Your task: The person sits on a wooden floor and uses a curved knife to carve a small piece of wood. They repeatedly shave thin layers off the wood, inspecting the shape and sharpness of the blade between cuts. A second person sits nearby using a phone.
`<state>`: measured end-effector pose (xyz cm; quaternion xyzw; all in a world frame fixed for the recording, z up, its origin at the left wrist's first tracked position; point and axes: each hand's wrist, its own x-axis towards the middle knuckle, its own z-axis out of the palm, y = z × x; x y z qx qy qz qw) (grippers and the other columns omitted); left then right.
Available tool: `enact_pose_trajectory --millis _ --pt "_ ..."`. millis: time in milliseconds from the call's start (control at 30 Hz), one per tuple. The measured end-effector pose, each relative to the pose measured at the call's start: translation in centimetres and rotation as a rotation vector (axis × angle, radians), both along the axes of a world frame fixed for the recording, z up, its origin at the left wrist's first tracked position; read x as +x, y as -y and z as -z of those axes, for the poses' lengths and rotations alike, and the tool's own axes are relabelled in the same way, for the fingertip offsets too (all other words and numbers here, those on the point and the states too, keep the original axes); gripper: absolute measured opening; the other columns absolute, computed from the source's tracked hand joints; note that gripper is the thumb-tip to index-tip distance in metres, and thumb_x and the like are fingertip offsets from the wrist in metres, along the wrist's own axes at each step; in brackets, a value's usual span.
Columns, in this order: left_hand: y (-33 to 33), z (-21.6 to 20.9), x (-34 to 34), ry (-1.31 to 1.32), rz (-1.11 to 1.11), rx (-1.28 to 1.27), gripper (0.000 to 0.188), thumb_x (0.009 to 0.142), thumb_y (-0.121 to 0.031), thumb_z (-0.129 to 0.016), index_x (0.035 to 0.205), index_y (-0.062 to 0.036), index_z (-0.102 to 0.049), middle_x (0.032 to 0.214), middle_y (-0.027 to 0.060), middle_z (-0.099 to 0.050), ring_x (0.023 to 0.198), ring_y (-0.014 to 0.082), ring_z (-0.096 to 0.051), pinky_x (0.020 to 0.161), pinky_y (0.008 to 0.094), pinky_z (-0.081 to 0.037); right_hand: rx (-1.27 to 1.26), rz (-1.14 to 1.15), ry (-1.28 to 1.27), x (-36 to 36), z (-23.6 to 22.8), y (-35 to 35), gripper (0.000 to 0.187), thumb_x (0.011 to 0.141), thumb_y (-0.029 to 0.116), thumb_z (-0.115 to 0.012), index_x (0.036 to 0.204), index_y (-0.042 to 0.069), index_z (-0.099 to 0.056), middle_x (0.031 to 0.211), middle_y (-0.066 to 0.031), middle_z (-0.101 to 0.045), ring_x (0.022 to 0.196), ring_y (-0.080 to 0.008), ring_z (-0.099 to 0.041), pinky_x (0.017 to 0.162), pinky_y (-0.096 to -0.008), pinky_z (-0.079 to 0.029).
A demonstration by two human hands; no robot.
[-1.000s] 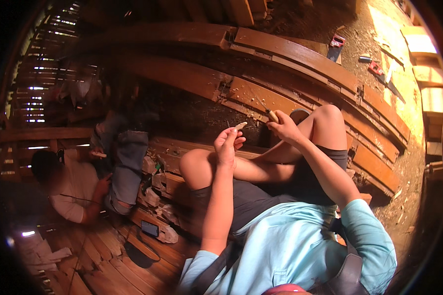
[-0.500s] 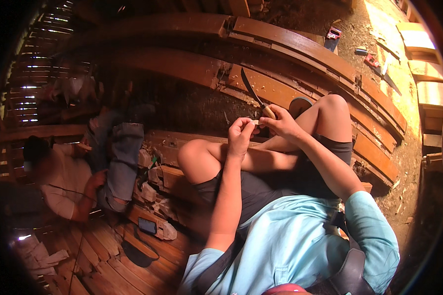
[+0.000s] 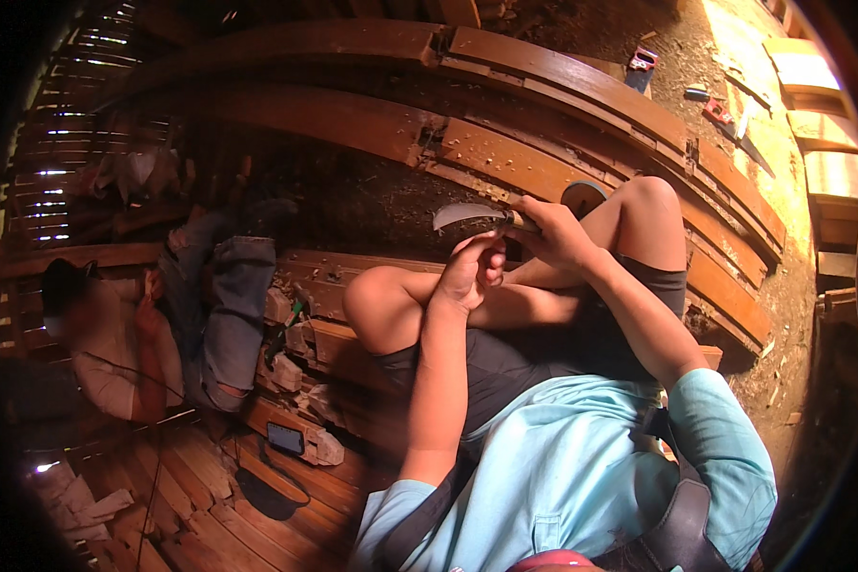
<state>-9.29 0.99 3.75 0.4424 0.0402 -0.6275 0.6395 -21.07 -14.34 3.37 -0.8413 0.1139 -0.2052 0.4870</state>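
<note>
A knife [image 3: 462, 214] with a curved blade and a pale wooden handle is in my right hand [image 3: 555, 232]. My right fingers wrap round the handle, and the blade points left with its broad face showing. Just below the blade's base, my left hand [image 3: 469, 271] is closed with curled fingers, close against the right hand. The small pale piece seen in its fingertips half a second ago is now hidden by the fingers. Both hands are above my crossed bare legs [image 3: 524, 310].
Long wooden beams [image 3: 562, 81] run ahead, with chips on them. Saws with red handles [image 3: 718, 112] lie on the ground at far right. A person [image 3: 129, 353] sits at left. A phone [image 3: 285, 438] and a dark cap [image 3: 269, 491] are on the planks at lower left.
The knife has swung from pointing away to pointing left, its blade face turning into view. My right hand has rolled over. My left fingers have turned, hiding the pale piece.
</note>
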Motion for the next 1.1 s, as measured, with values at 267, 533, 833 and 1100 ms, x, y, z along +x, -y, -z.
enact_pose_trajectory --millis 267,533,833,1100 --pt "-0.6 0.4 1.4 0.082 -0.431 -0.053 0.021 0.095 -0.029 -0.049 0.082 -0.0125 -0.053 0.063 -0.0053 -0.043 0.047 0.0056 -0.039 0.042 0.0205 -0.032 -0.378 0.039 -0.182 0.7 1.0 -1.4 0.037 0.089 0.042 -0.058 0.088 0.006 -0.049 0.074 -0.0154 -0.058 0.069 -0.0383 -0.060 0.058 -0.0460 -0.048" --pt "0.1 -0.1 1.0 0.052 -0.395 -0.048 0.028 0.097 -0.029 -0.044 0.073 -0.0151 -0.044 0.057 -0.0055 -0.037 0.045 0.0057 -0.036 0.041 0.0210 -0.030 -0.328 -0.024 -0.267 1.1 1.1 -1.4 0.039 0.092 0.042 -0.053 0.085 0.004 -0.046 0.074 -0.0173 -0.058 0.067 -0.0393 -0.059 0.057 -0.0477 -0.046" --pt "0.0 1.2 1.0 -0.088 -0.298 -0.223 0.029 0.096 -0.035 -0.048 0.077 -0.0135 -0.047 0.059 -0.0041 -0.039 0.047 0.0087 -0.038 0.044 0.0232 -0.032 -0.221 -0.095 -0.287 1.0 0.1 -1.5 0.029 0.093 0.031 -0.047 0.097 0.003 -0.048 0.081 -0.0207 -0.060 0.076 -0.0405 -0.059 0.065 -0.0494 -0.045" --pt "0.1 1.1 1.1 -0.125 -0.260 -0.259 0.029 0.097 -0.035 -0.048 0.078 -0.0123 -0.045 0.060 -0.0034 -0.035 0.048 0.0090 -0.035 0.046 0.0237 -0.032 -0.207 -0.062 -0.190 1.0 1.0 -1.1 0.030 0.092 0.033 -0.048 0.096 0.003 -0.047 0.079 -0.0206 -0.059 0.075 -0.0414 -0.058 0.065 -0.0492 -0.045"
